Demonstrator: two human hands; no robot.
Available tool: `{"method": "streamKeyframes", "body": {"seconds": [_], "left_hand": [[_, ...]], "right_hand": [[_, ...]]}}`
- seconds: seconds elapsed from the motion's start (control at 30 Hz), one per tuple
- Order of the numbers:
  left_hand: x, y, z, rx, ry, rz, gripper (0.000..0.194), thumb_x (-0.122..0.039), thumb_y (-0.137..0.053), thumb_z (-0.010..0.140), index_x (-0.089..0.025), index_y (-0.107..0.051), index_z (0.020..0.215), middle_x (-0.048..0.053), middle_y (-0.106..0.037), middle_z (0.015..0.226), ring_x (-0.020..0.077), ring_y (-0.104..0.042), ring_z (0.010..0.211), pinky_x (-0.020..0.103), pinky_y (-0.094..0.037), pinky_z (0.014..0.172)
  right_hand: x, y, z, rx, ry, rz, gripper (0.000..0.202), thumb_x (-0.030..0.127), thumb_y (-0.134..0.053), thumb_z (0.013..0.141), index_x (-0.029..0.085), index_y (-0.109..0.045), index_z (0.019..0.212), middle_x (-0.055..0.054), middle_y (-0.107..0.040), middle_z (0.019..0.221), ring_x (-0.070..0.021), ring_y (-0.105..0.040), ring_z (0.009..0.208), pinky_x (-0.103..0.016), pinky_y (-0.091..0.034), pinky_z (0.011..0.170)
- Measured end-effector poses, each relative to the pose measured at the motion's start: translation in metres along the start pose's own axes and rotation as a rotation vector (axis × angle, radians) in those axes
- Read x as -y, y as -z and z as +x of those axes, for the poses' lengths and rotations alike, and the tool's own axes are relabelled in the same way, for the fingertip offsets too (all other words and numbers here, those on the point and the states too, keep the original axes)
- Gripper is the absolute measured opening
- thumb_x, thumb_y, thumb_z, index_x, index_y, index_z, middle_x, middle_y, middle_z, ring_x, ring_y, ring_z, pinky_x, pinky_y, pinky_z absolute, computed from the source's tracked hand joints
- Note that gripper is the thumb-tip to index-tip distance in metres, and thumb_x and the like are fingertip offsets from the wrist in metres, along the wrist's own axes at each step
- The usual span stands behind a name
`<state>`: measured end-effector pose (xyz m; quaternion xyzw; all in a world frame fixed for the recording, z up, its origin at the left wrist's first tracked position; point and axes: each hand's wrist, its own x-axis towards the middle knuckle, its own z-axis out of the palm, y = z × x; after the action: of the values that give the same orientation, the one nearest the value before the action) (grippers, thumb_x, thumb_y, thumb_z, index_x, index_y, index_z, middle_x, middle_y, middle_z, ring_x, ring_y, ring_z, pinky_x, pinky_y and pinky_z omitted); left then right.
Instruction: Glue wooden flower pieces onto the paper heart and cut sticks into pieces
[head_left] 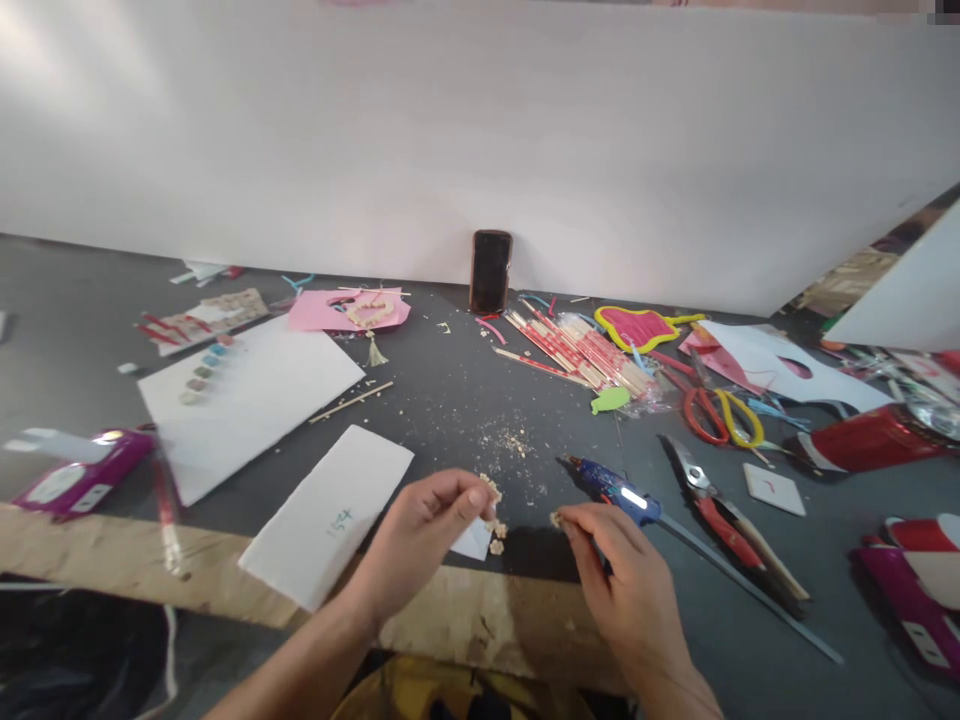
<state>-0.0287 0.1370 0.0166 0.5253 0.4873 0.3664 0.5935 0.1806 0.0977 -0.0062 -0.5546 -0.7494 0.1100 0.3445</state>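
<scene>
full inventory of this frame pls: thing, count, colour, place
phone: 1, black, upright against the wall
white sheets: 2, white, left of centre
pink paper piece: 1, pink, behind the sheets
stick bundle: 1, red and tan, right of the phone
scissors: 1, red and yellow handles, right
pliers: 1, red grips, right front
glue gun: 1, blue, beside the right hand
foil roll: 1, red, far right
crumbs: many, tan, table centre
table: 1, dark grey
left hand: pinches a small tan bit
right hand: pinches another tan bit
</scene>
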Motion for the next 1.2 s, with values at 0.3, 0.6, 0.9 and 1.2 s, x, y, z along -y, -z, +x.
{"method": "streamKeyframes", "body": {"seconds": [0.3,0.6,0.9,1.2], "left_hand": [[-0.008,0.027,0.011,-0.165,-0.026,0.078,0.019,-0.036,-0.059,0.08,-0.02,-0.063,0.089,0.002,-0.067,0.082,0.0154,-0.057,0.079,0.023,-0.042,0.069],[-0.001,0.02,0.031,-0.048,-0.126,0.624,0.018,-0.032,-0.056,0.079,-0.025,-0.067,0.092,0.003,-0.066,0.098,0.0199,-0.059,0.09,0.027,-0.044,0.072],[-0.001,-0.003,0.081,0.144,-0.335,1.077,0.019,-0.02,-0.05,0.083,-0.021,-0.066,0.094,0.004,-0.069,0.093,0.0215,-0.058,0.089,0.032,-0.043,0.078],[0.006,-0.025,0.104,0.209,-0.392,1.225,0.022,-0.012,-0.048,0.082,-0.02,-0.068,0.079,0.009,-0.066,0.087,0.0253,-0.053,0.089,0.036,-0.038,0.076]], "right_hand": [[0.004,-0.02,0.006,0.17,-0.012,-0.231,0.017,0.017,-0.054,0.083,0.027,-0.067,0.088,-0.001,-0.066,0.091,-0.0207,-0.05,0.091,-0.036,-0.036,0.081],[-0.006,-0.02,0.002,0.216,-0.024,-0.373,0.029,0.011,-0.052,0.081,0.028,-0.066,0.1,0.0,-0.068,0.1,-0.0238,-0.05,0.1,-0.043,-0.028,0.086],[-0.014,0.007,-0.003,0.093,0.029,-0.382,0.023,0.021,-0.047,0.087,0.02,-0.063,0.103,-0.006,-0.067,0.096,-0.0222,-0.055,0.092,-0.037,-0.037,0.079],[-0.056,0.042,-0.03,-0.031,-0.077,-0.471,0.033,0.035,-0.039,0.09,0.017,-0.063,0.1,-0.011,-0.066,0.095,-0.0248,-0.056,0.09,-0.044,-0.043,0.083]]}}
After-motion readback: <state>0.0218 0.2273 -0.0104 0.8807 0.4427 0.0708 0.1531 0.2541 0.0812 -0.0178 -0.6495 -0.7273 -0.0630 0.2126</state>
